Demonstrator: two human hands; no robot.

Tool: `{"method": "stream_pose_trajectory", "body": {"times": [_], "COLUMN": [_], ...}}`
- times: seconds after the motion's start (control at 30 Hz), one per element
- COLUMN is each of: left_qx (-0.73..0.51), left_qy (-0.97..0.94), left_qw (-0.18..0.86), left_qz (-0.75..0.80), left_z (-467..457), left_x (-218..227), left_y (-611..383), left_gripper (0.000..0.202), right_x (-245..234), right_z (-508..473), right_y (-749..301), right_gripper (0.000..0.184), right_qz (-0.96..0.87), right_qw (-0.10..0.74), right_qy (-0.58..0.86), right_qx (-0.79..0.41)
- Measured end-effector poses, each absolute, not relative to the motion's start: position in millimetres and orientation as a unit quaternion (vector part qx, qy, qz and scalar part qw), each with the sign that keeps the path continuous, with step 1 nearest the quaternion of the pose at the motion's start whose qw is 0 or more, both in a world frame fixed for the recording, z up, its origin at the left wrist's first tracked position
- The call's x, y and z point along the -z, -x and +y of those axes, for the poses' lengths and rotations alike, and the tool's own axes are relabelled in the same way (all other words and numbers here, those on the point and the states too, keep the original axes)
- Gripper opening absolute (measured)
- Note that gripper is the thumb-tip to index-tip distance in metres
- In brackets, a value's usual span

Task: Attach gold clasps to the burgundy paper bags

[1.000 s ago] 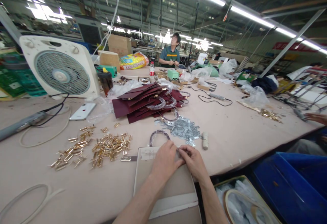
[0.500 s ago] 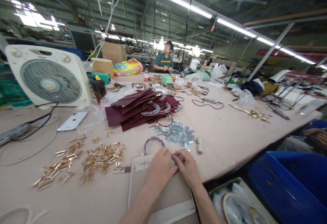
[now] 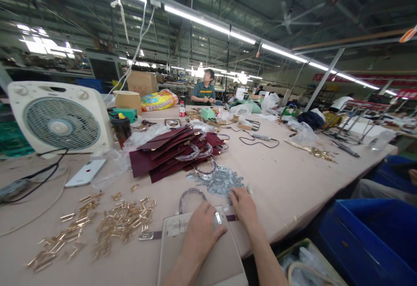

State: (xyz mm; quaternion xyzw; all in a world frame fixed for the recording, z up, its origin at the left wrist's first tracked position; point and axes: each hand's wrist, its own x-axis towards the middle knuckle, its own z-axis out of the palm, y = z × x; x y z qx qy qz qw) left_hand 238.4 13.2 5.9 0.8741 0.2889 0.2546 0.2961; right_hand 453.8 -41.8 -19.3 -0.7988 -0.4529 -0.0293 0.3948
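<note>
My left hand (image 3: 199, 230) rests on a pale board (image 3: 195, 260) at the table's near edge, thumb and fingers pinched on a small shiny metal buckle (image 3: 217, 217). A short maroon strap (image 3: 232, 217) runs from the buckle under my right hand (image 3: 243, 205). That hand lies palm down with its fingers stretched forward, touching a pile of silver scraps (image 3: 219, 181). A plastic-wrapped loop handle (image 3: 190, 195) lies just beyond my left hand. Another strap with a buckle (image 3: 148, 235) lies left of the board.
Gold metal fittings (image 3: 107, 225) are scattered at the left. Maroon bags (image 3: 169, 151), a white fan (image 3: 60, 118), a phone (image 3: 85, 173) and cables sit further back. A person in green (image 3: 203, 92) works at the far end. Blue bins (image 3: 374, 238) stand at the right.
My hands, pinched together over the board before, have drawn apart. The right hand has moved forward to the silver scraps and the buckle and strap now show between them. The view has tilted up.
</note>
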Motion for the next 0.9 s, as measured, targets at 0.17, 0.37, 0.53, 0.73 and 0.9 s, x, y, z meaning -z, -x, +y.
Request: {"method": "stream_pose_trajectory", "body": {"times": [0.17,0.37,0.53,0.73,0.9], "left_qx": [-0.253,-0.252,-0.291,-0.353,-0.362], "left_qy": [-0.873,-0.904,-0.901,-0.873,-0.862], "left_qw": [0.305,0.237,0.159,0.167,0.196], "left_qz": [0.284,0.253,0.28,0.292,0.295], "left_z": [13,16,28,27,24], "left_x": [-6,-19,-23,-6,2], "left_y": [-237,-205,-164,-148,-147], "left_gripper": [0.04,0.056,0.051,0.044,0.04], "right_x": [28,33,20,14,24], "right_z": [-34,-36,-19,19,32], "right_y": [-448,-452,-449,-435,-446], "right_gripper": [0.025,0.031,0.033,0.029,0.021], "right_qz": [-0.423,-0.425,-0.545,-0.626,-0.619], "right_qw": [0.362,0.354,0.384,0.337,0.315], "right_qy": [0.829,0.831,0.744,0.702,0.714], "right_qx": [0.05,0.06,0.031,-0.048,-0.087]}}
